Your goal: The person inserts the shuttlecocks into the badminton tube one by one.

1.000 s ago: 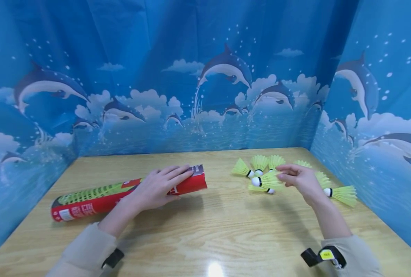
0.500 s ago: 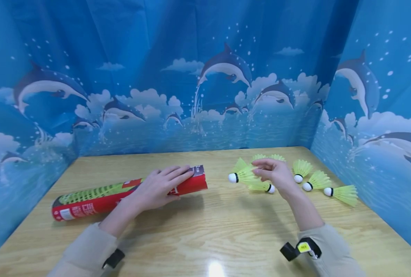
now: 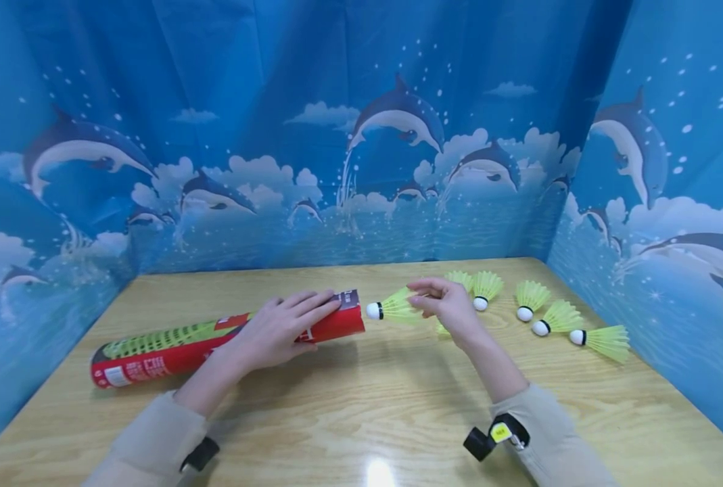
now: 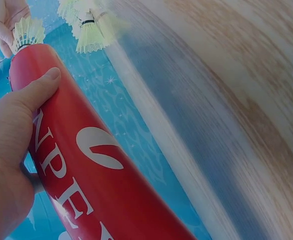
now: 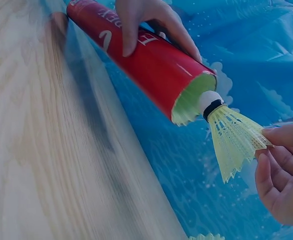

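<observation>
The shuttlecock (image 3: 395,308), pinched in the right hand (image 3: 451,311), was just right of the tube (image 3: 178,348) gripped by the left hand (image 3: 278,331), apparently not yet inside, while other shuttlecocks (image 3: 530,297) also lay loose toward the right edge of the counter (image 3: 361,412), leaving open room on its near side.

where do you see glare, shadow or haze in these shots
Head: a white glare spot on the table near the bottom edge, soft shadow below the red tube; left wrist: hazy, a dark bluish band along the table; right wrist: another dark band on the table, the held shuttlecock fairly sharp.
</observation>
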The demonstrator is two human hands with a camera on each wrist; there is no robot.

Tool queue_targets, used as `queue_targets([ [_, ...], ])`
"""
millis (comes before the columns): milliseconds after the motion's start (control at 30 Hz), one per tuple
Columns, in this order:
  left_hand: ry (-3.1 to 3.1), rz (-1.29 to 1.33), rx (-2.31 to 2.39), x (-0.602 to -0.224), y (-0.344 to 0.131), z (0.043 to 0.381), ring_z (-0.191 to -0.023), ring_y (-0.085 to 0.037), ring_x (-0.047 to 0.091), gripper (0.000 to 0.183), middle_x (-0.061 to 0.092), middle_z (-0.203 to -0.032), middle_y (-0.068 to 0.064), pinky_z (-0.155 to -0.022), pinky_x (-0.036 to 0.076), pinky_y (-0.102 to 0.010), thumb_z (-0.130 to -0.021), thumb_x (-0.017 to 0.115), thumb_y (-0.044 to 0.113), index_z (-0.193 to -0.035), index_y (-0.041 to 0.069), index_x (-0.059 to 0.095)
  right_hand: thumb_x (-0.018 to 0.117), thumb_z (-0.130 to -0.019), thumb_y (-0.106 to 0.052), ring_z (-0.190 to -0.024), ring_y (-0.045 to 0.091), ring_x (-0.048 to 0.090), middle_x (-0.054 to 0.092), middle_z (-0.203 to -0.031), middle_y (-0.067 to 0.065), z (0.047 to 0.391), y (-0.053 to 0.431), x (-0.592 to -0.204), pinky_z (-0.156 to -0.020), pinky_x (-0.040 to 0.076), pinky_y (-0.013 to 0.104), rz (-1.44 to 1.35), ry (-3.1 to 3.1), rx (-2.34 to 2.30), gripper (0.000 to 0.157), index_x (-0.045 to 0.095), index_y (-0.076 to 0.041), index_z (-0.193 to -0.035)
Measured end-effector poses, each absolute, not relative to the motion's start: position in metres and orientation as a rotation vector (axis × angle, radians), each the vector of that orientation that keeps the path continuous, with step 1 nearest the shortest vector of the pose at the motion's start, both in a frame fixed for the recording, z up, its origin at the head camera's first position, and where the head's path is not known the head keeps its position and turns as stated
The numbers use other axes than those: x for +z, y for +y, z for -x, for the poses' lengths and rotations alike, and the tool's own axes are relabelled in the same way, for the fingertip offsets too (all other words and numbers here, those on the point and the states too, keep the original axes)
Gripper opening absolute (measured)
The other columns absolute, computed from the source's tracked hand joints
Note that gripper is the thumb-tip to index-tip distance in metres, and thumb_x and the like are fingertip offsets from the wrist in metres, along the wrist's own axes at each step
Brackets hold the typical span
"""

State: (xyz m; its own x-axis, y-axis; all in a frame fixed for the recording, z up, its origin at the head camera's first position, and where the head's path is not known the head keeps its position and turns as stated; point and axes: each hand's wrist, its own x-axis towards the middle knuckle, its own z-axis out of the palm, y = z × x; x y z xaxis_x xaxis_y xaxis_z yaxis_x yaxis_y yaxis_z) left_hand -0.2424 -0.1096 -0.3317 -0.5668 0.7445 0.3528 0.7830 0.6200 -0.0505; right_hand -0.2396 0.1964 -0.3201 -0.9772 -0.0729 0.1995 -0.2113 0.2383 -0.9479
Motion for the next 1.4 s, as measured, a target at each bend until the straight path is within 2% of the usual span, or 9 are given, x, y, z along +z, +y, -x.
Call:
queue_targets([
  [300, -2.503, 1.226, -0.159, -0.331, -0.110, 0.242, -0.127, -0.024, 0.038, 0.096, 0.039, -0.144, -0.004, -0.089, 0.043, -0.054, -0.063, 0.086, 0.025, -0.144, 0.022, 0.034, 0.065, -0.084, -0.003, -0.074, 0.012, 0.062, 0.066, -0.089, 0.006, 0.243, 0.173, -0.323, -0.064, 0.050, 0.029, -0.305, -2.392, 1.838, 0.030, 0.062, 0.005, -0.113],
  [933, -2.474, 1.239, -0.171, -0.330, -0.109, 0.243, -0.126, -0.023, 0.040, 0.094, 0.041, -0.143, -0.004, -0.088, 0.044, -0.052, -0.064, 0.086, 0.025, -0.144, 0.023, 0.036, 0.066, -0.081, 0.003, -0.069, 0.011, 0.061, 0.067, -0.084, 0.008, 0.246, 0.144, -0.331, -0.061, 0.050, 0.026, -0.302, -2.318, 1.942, 0.028, 0.062, 0.007, -0.109],
  [1200, -2.464, 1.240, -0.167, -0.331, -0.108, 0.244, -0.125, -0.023, 0.040, 0.094, 0.041, -0.143, -0.003, -0.087, 0.044, -0.052, -0.064, 0.086, 0.025, -0.143, 0.023, 0.037, 0.065, -0.081, 0.007, -0.067, 0.011, 0.061, 0.067, -0.082, 0.009, 0.245, 0.137, -0.330, -0.060, 0.051, 0.026, -0.294, -2.262, 1.994, 0.030, 0.057, 0.010, -0.110],
  [1400, -2.461, 1.240, -0.158, -0.331, -0.109, 0.244, -0.126, -0.023, 0.040, 0.093, 0.041, -0.143, -0.003, -0.087, 0.045, -0.051, -0.064, 0.086, 0.025, -0.143, 0.023, 0.037, 0.066, -0.081, 0.006, -0.068, 0.012, 0.062, 0.068, -0.085, 0.013, 0.246, 0.135, -0.335, -0.060, 0.051, 0.027, -0.264, -2.247, 1.974, 0.026, 0.059, 0.007, -0.106],
])
